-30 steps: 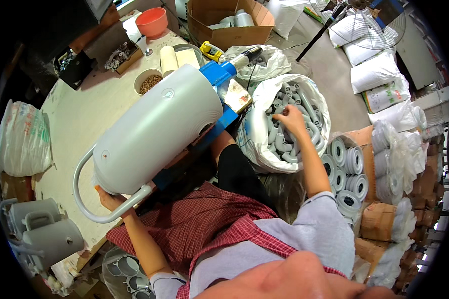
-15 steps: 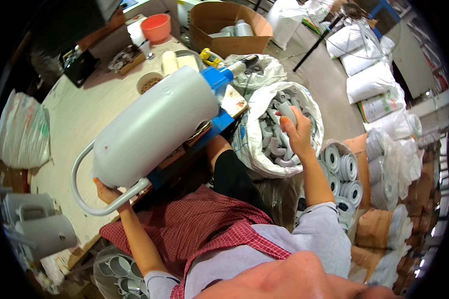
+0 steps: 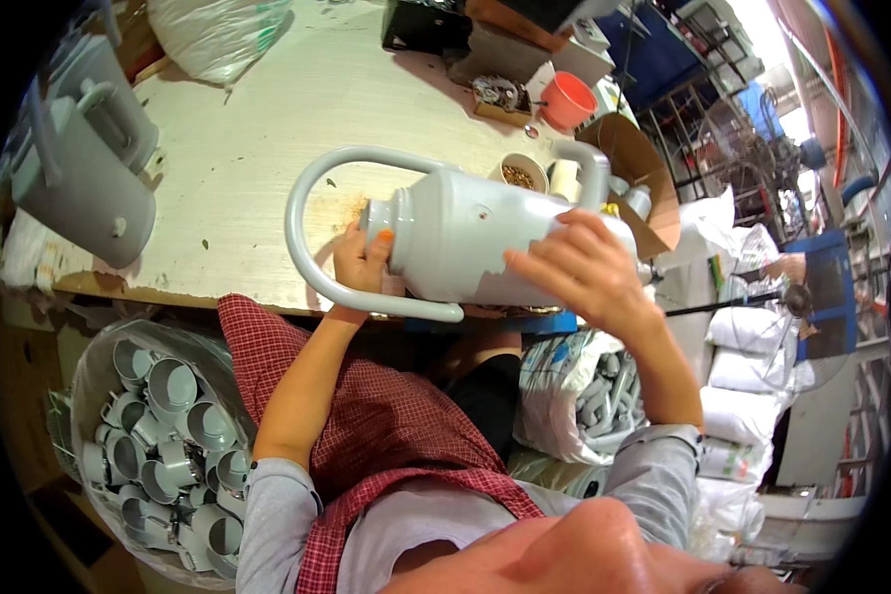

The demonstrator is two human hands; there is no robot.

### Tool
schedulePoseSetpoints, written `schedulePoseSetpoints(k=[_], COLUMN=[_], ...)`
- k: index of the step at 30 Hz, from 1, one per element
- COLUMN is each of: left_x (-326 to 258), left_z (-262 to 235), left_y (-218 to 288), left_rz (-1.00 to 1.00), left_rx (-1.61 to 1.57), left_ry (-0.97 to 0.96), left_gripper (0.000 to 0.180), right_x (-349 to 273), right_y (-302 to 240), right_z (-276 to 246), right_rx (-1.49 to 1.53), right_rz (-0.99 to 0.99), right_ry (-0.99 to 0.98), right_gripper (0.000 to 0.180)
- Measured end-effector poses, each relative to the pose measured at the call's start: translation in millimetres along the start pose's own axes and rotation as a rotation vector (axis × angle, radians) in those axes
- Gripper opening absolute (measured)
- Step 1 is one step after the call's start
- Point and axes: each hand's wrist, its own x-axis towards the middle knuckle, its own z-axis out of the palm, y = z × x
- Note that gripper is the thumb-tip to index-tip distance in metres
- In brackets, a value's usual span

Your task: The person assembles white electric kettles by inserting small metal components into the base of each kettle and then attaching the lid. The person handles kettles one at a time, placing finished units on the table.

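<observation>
A grey plastic jug body [image 3: 475,238] lies on its side at the front of the table, with a large hoop handle [image 3: 300,213] looping around its left end. My left hand [image 3: 361,259] is closed around the narrow neck inside that hoop. Fingers stretched and slightly spread, my right hand [image 3: 594,272] lies over the body's right part, and no piece shows in it. Beyond that hand a curved grey handle [image 3: 596,173] rises at the body's far side. The right end of the body is partly hidden by my hand.
Grey jugs [image 3: 89,198] stand at the table's left. Below them is a bag of cup-like grey parts [image 3: 173,386]. Near my right forearm stands a white sack [image 3: 544,396] of curved grey pieces. A red bowl [image 3: 568,99], a cup of small brown bits [image 3: 520,173] and a carton [image 3: 629,158] sit behind.
My right hand has moved from above the sack, where it held a grey piece, onto the jug body. The jug has turned from slanted to nearly level. The view has swung left.
</observation>
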Motion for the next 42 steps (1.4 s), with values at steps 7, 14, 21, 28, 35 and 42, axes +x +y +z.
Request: schedulePoseSetpoints(k=[7, 14, 21, 28, 35, 42], left_x=[1, 2, 6, 5, 2, 2], left_z=[5, 15, 1, 5, 1, 5], left_y=[15, 17, 24, 17, 16, 14], left_rz=[0.088, 0.063, 0.127, 0.108, 0.116, 0.149], left_rx=[0.108, 0.026, 0.105, 0.08, 0.148, 0.13], left_ry=[0.068, 0.019, 0.007, 0.03, 0.006, 0.046], left_gripper=[0.053, 0.054, 0.051, 0.051, 0.054, 0.057], right_x=[-31, 26, 41, 43, 43, 47], right_y=[-1, 65, 35, 27, 26, 29], right_z=[6, 47, -3, 5, 11, 12], right_rx=[0.557, 0.514, 0.377, 0.173, 0.253, 0.282], right_rz=[0.258, 0.79, 0.454, 0.365, 0.412, 0.421], right_ry=[-0.043, -0.21, -0.06, -0.178, -0.213, -0.232], right_gripper=[0.044, 0.055, 0.039, 0.038, 0.037, 0.034])
